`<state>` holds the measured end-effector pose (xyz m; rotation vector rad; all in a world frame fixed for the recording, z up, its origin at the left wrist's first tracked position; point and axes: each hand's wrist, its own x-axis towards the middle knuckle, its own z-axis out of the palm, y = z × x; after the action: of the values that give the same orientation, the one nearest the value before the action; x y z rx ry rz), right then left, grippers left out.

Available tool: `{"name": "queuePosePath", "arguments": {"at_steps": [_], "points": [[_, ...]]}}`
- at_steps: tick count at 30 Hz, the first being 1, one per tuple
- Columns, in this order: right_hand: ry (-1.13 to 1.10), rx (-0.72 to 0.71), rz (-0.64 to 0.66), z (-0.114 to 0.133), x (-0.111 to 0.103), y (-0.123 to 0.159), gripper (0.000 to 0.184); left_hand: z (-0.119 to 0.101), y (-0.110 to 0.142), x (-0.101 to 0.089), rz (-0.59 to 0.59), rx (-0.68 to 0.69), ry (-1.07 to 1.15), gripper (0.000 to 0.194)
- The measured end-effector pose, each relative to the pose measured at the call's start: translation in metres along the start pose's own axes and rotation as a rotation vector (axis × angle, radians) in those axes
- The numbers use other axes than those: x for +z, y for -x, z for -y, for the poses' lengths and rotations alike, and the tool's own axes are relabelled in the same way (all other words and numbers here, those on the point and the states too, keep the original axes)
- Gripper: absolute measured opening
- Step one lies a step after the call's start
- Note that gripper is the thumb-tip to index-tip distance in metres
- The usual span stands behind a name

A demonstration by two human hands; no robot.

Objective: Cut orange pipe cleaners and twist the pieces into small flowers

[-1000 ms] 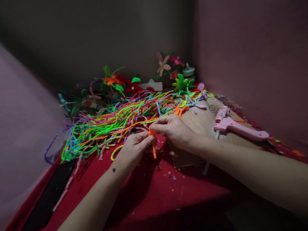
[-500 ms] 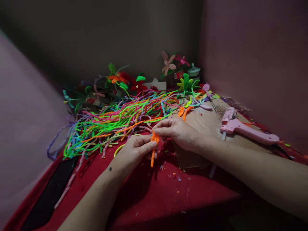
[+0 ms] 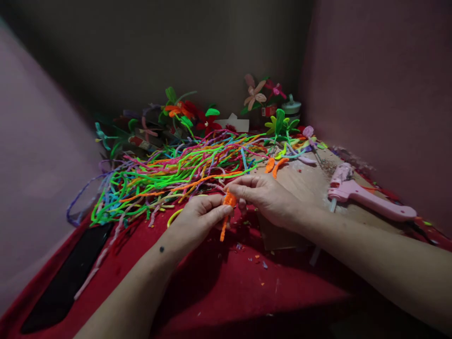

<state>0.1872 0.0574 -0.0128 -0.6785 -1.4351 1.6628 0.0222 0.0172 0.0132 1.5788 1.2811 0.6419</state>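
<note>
An orange pipe cleaner [image 3: 229,199], folded into a small narrow shape, is held between my two hands above the red cloth. My left hand [image 3: 205,212] pinches it from the left between thumb and fingers, and one end hangs down below the thumb. From the right, my right hand [image 3: 259,190] grips its upper part with thumb and forefinger. Part of the piece is hidden by the fingertips. Behind my hands lies a big heap of coloured pipe cleaners [image 3: 169,169]. Two finished-looking orange petals [image 3: 279,167] rest on the cardboard [image 3: 296,181].
A pink glue gun [image 3: 370,195] lies on the right with a glue stick [image 3: 333,205] in it. On the left is a flat black object [image 3: 67,278]. Pipe-cleaner flowers [image 3: 254,94] and a lidded jar [image 3: 291,106] stand along the back. Scraps dot the red cloth [image 3: 247,292].
The view has shifted slightly, so the background sits a little further right. Both hands keep their grip on the orange pipe cleaner, with its hanging end slightly more tilted.
</note>
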Motion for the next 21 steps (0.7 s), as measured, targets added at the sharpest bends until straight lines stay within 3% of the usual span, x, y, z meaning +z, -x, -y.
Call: {"name": "queuePosePath", "arguments": {"at_steps": [4, 8, 15, 21], "points": [[0.106, -0.017, -0.069, 0.0032, 0.0034, 0.0042, 0.02, -0.0028, 0.0018, 0.0011, -0.017, 0.043, -0.09, 0.024], [0.107, -0.014, -0.146, 0.0041, 0.0064, 0.0062, 0.022, -0.0042, 0.0026, 0.0024, -0.015, 0.036, -0.045, 0.02], [0.04, 0.028, -0.046, 0.0018, 0.007, 0.0056, 0.01, -0.0009, 0.0001, 0.0026, -0.046, -0.019, 0.052, 0.012], [0.028, 0.097, -0.076, 0.003, 0.0062, 0.005, 0.008, -0.0001, 0.0004, -0.001, -0.127, 0.006, 0.06, 0.021]]}}
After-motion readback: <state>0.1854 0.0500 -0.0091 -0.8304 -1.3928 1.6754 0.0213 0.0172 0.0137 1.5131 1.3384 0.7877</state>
